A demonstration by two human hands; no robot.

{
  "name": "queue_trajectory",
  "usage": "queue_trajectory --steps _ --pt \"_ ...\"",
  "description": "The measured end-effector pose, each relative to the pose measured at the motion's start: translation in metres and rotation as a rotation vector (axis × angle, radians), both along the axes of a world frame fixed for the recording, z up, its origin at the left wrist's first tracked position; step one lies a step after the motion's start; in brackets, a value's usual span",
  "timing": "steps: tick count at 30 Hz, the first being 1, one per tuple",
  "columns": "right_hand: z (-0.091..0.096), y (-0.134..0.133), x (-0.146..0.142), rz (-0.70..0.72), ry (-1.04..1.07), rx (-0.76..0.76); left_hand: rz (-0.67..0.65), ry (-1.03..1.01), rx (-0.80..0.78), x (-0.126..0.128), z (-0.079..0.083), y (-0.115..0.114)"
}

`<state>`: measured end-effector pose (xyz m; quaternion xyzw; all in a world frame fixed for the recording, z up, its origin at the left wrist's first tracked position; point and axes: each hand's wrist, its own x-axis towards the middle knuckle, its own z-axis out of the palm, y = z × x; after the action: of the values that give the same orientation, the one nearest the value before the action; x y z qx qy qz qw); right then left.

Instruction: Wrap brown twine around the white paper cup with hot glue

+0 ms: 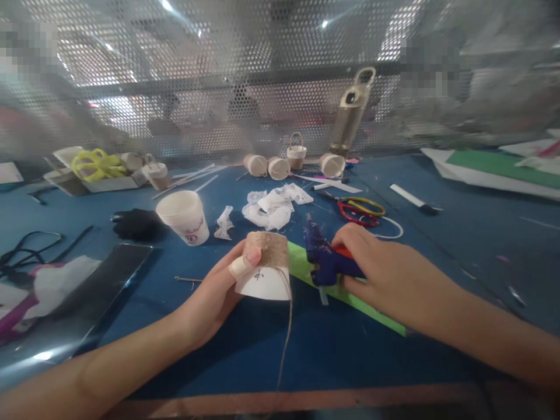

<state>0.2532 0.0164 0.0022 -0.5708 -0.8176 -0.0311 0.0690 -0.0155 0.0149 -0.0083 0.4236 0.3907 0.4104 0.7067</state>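
Observation:
My left hand (pixel 219 291) grips a white paper cup (pixel 266 284) whose upper part is wound with brown twine (pixel 273 248). A white wrap covers part of the thumb, which presses on the twine. From the cup's right side a loose end of twine hangs down past the table edge. In my right hand (pixel 371 262) is a blue glue gun (pixel 321 256), its nozzle pointing up and away, a short gap to the right of the cup. A clear glue stick (pixel 324 296) sticks out of its lower end. Under the gun lies a bright green strip (pixel 376 312).
Stacked paper cups (pixel 186 216) stand left of centre, near crumpled white paper (pixel 275 207) and a black object (pixel 137 223). Red and yellow-handled scissors (pixel 359 211) lie at right. Twine-wrapped cups (pixel 279 168) and a bottle (pixel 350 116) line the perforated metal screen (pixel 210 111).

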Motion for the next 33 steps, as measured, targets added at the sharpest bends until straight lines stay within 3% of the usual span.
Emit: queue_trajectory --steps 3,8,13,16,19,29,33 --pt "-0.001 0.005 0.007 0.027 0.196 0.118 0.009 -0.02 0.004 -0.001 0.0 -0.001" --pt "-0.002 -0.006 0.005 0.19 0.613 0.251 -0.002 -0.074 0.026 0.0 0.0 -0.001" --pt "0.001 -0.021 -0.007 0.35 0.877 0.087 -0.013 -0.133 0.104 0.001 0.001 -0.002" --pt "0.002 -0.022 -0.009 0.322 0.908 -0.064 -0.011 -0.152 0.11 0.001 0.003 -0.004" --pt "0.003 -0.021 -0.007 0.33 0.872 -0.121 -0.011 -0.165 0.098 0.001 0.004 -0.004" --pt "0.003 -0.024 -0.007 0.356 0.901 -0.164 0.026 -0.198 0.11 0.001 0.005 -0.004" --pt "0.004 -0.021 -0.003 0.391 0.806 -0.16 0.022 -0.198 0.106 0.0 0.002 -0.003"
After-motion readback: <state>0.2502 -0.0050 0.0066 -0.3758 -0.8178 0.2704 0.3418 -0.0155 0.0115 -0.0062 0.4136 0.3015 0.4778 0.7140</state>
